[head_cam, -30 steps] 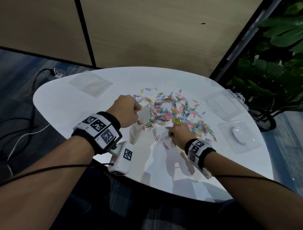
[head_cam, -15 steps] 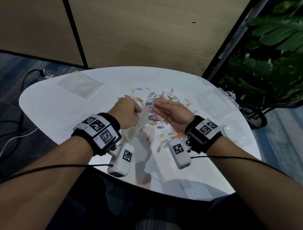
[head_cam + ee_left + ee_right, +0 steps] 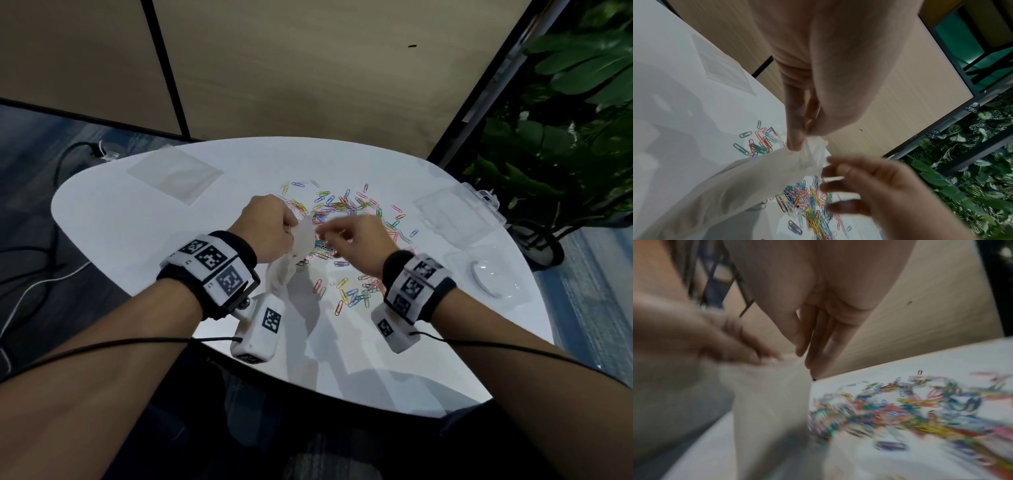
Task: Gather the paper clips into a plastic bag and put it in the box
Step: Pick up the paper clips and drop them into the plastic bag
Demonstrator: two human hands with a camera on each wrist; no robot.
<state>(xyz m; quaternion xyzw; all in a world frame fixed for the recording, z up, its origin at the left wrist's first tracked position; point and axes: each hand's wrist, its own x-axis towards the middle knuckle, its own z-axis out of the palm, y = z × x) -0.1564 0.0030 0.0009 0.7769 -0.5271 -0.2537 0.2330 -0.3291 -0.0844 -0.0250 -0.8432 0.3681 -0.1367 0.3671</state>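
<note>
A heap of coloured paper clips (image 3: 342,205) lies mid-table, and a smaller scatter (image 3: 352,294) sits nearer me. My left hand (image 3: 274,229) pinches the mouth of a clear plastic bag (image 3: 305,240), which hangs down to the table. In the left wrist view, thumb and finger (image 3: 797,138) grip the bag's (image 3: 756,178) rim. My right hand (image 3: 329,233) hovers at the bag's mouth with fingertips bunched. In the right wrist view, its fingertips (image 3: 805,360) pinch a small dark clip just above the bag (image 3: 772,394). The clear box (image 3: 455,216) stands open at the right.
The box's lid part with a white handle (image 3: 486,277) lies near the white table's (image 3: 137,240) right edge. A second flat plastic bag (image 3: 174,174) rests at the far left. A leafy plant (image 3: 565,137) stands beyond the right edge, and cables run along the floor on the left.
My right hand lifted from the near scatter of clips and came up left to the bag's mouth. The left hand kept holding the bag in about the same place.
</note>
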